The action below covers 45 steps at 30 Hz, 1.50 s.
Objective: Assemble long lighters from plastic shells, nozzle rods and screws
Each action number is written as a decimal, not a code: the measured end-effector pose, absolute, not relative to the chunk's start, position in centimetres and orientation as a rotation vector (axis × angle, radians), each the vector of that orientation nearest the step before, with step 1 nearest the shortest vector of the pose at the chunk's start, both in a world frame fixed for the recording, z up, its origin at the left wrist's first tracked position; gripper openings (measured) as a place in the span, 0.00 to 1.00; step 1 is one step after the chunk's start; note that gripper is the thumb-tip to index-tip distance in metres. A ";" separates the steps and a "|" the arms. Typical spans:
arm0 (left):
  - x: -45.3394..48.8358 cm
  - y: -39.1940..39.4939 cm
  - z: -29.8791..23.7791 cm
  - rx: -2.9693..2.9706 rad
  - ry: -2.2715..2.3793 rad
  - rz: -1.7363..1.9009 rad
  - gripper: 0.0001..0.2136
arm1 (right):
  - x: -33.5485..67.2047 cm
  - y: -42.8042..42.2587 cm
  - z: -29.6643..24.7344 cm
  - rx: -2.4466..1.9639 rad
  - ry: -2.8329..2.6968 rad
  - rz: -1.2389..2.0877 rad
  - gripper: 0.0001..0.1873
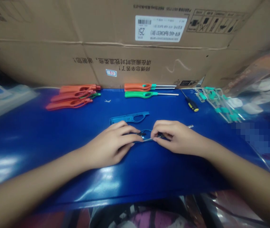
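Observation:
On the blue tabletop, my left hand (118, 142) is closed over the handle of a blue gas lighter (146, 130), with part of its trigger loop showing. From the right, my right hand (173, 136) pinches the front of the same lighter, thumb and index finger together. The metal tube's tip (191, 126) sticks out beyond my right knuckles. My fingers hide most of the lighter and the small parts in it. Just behind my left hand lies a loose blue casing half (131, 118), its hollow inside facing up.
A cardboard box (116, 28) stands along the back. Before it lie several red and orange lighter casings (70, 103), orange and green lighters with metal tubes (139, 94), and a black-yellow screwdriver (192, 104). Several metal tubes with teal pieces (220, 104) are at right.

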State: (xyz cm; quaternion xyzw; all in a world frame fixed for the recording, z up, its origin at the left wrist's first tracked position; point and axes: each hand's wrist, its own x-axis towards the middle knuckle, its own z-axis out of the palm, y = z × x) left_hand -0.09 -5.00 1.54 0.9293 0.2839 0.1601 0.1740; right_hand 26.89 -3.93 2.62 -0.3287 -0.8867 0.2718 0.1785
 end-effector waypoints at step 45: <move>-0.2 -5.2 1.4 2.663 0.853 0.497 0.19 | 29.1 -4.2 4.4 -1.031 -2.921 0.233 0.12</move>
